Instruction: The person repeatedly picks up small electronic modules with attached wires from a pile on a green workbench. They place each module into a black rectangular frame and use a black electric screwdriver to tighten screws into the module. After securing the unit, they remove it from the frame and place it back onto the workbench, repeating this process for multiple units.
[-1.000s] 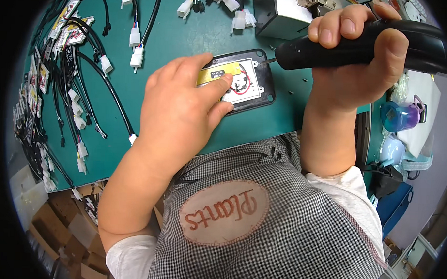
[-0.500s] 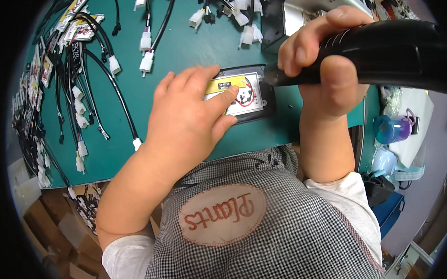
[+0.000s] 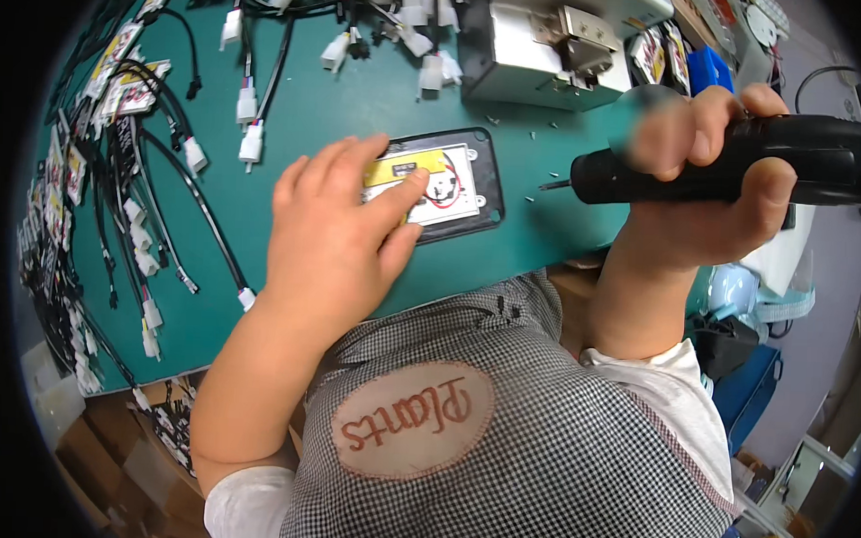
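My left hand [image 3: 336, 214] rests over the left part of a flat module [image 3: 463, 199] with a white and yellow label. Its index finger presses on the label and the thumb lies at the near edge. Beneath the module is a black rectangular plate [image 3: 493, 176], whose right end shows bare; its left end is hidden by my hand. My right hand [image 3: 703, 198] is wrapped round a black electric screwdriver [image 3: 671, 168], held level with its thin bit pointing left. Near the bit lie several small screws [image 3: 531, 198], apart from the plate.
A metal box with a mechanism [image 3: 580, 47] stands at the far right of the green table [image 3: 323, 99]. Cables with white connectors [image 3: 250, 144] lie at the back, and many more labelled modules with cables [image 3: 133, 93] crowd the left side. A blue bin [image 3: 709, 70] is behind the screwdriver.
The screwdriver has moved right, away from the plate's right end, and its bit and loose screws now show. My left hand stays on the module; the whole view has shifted somewhat.
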Demonstrator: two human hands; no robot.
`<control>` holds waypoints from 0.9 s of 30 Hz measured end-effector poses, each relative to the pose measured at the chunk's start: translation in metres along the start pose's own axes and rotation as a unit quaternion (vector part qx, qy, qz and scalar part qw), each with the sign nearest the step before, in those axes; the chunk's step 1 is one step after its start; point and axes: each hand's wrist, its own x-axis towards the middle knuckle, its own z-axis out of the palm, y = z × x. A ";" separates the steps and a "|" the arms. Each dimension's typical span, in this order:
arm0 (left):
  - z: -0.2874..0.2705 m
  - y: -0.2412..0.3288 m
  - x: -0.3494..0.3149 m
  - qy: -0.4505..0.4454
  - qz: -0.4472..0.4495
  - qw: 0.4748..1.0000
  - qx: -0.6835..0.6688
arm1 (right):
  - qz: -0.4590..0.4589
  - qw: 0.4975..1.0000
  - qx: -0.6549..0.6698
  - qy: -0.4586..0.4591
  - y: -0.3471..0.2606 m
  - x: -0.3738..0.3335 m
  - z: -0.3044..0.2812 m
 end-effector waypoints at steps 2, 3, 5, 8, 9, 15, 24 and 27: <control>0.002 -0.001 -0.001 -0.003 0.006 1.000 0.005 | 0.009 0.999 -0.044 0.006 0.000 -0.013 -0.006; 0.002 -0.001 0.000 -0.006 0.009 1.000 0.006 | 0.004 0.999 -0.049 0.018 0.003 -0.020 -0.010; 0.002 -0.002 -0.001 -0.003 0.014 1.000 0.012 | -0.011 0.997 -0.077 0.022 0.010 -0.030 -0.014; 0.003 -0.002 0.000 0.004 0.019 1.000 0.003 | -0.019 0.994 -0.099 0.030 0.014 -0.035 -0.021; 0.003 -0.001 -0.002 0.001 0.015 1.000 0.001 | -0.023 0.994 -0.102 0.030 0.014 -0.036 -0.022; -0.008 0.013 0.000 0.037 0.009 0.998 -0.041 | -0.076 0.997 0.033 0.003 -0.001 -0.027 -0.007; 0.004 0.042 0.007 -0.147 -0.207 0.730 -0.634 | -0.063 0.989 0.116 -0.065 -0.026 -0.021 0.023; 0.005 0.044 0.003 -0.125 -0.208 0.695 -0.677 | -0.062 0.987 0.138 -0.052 -0.026 -0.022 0.027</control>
